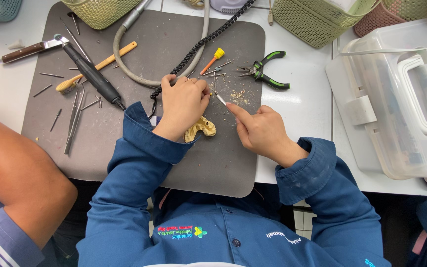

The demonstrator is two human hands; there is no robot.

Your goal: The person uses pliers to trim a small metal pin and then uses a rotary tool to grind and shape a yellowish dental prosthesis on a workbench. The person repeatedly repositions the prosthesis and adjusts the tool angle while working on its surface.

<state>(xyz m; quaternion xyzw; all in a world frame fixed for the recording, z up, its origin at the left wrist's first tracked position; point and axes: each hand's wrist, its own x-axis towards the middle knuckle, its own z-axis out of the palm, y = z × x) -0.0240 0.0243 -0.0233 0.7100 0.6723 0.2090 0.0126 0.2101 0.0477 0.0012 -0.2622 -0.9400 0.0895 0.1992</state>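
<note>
The left hand [184, 106] rests on a grey rubbery mat [223, 163] that covers part of the white worktop [307, 99]. Its fingers are curled closed over a yellowish dental cast [201, 128], a horseshoe-shaped plaster piece that peeks out under the wrist, its rough arch lying roughly level across the mat near the middle. The right hand [263, 131] pinches a thin metal instrument [220, 99] between thumb and forefinger; the fingers are closed tight on it. Its long axis runs on a slant, the tip pointing up and left towards the left hand's fingertips. Pale crumbs of plaster [238, 95] lie just beyond the tip.

Farther up the mat lie green-handled pliers [265, 71], an orange and yellow small tool [212, 60], a black handpiece [92, 74] with a coiled black cord [208, 42], tweezers [74, 121] and scattered slim burs [50, 75]. A clear plastic box [396, 99] stands at the right. Another person's bare arm [21, 178] shows at lower left.
</note>
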